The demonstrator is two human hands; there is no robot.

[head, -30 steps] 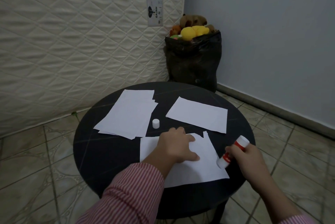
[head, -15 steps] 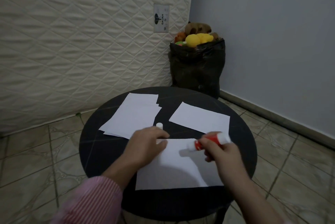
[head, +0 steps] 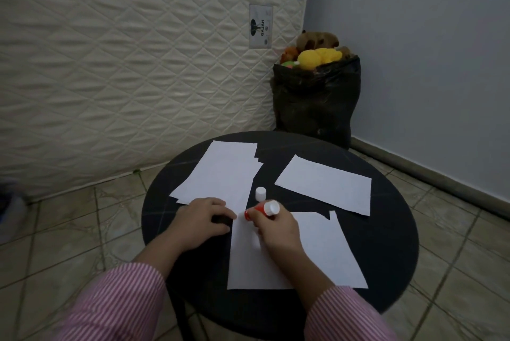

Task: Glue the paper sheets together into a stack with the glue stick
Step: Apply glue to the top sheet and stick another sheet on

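A white paper sheet point(head: 317, 255) lies nearest me on the round black table point(head: 392, 244). My right hand point(head: 277, 233) holds a red and white glue stick point(head: 262, 209) tilted, its tip down at the sheet's top left corner. My left hand point(head: 202, 220) rests beside that corner, fingers curled on the table and the sheet's left edge. The glue stick's white cap point(head: 260, 193) stands just beyond my hands. A pile of white sheets point(head: 220, 175) lies at the far left, and a single sheet point(head: 325, 184) at the far right.
A quilted mattress point(head: 124, 64) leans against the wall behind the table. A black bag point(head: 314, 100) full of soft toys stands in the corner. Tiled floor point(head: 69, 230) surrounds the table.
My right hand carried the glue stick leftward across the near sheet to its top left corner. My left hand slid left, off the sheet's middle to its edge.
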